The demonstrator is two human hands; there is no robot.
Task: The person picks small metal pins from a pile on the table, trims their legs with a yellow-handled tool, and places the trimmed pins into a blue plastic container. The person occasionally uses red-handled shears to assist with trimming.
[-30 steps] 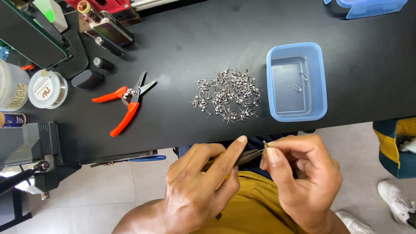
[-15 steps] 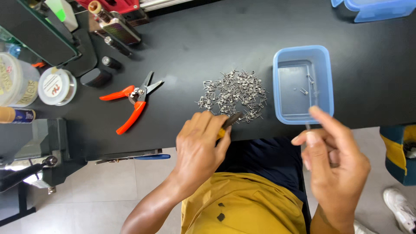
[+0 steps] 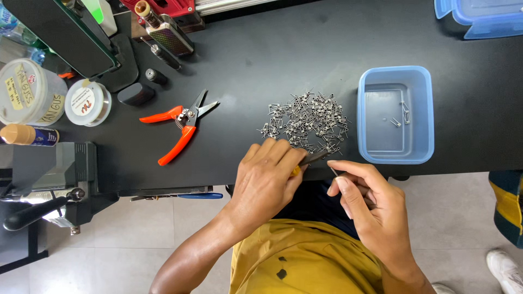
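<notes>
A heap of several small metal coil pieces (image 3: 306, 120) lies on the black table (image 3: 283, 60). My left hand (image 3: 267, 179) rests at the table's front edge, closed around a small dark tool with a yellow handle (image 3: 310, 159) whose tip points at the heap's near side. My right hand (image 3: 362, 201) is just off the table's edge, thumb and forefinger pinching a thin metal piece (image 3: 333, 171) close to the tool tip. A light blue plastic tub (image 3: 396, 115) to the right of the heap holds a few metal pieces.
Orange-handled cutters (image 3: 180, 125) lie left of the heap. Round tubs (image 3: 30, 92), a wire spool (image 3: 87, 102) and a bottle (image 3: 27, 135) stand at the far left, above a bench vise (image 3: 49, 190). A blue lidded box (image 3: 479, 16) sits at the back right.
My right hand has come back from the blue tub to the table's front edge, now pinching a thin piece by the tool tip. My left hand has stayed near the heap.
</notes>
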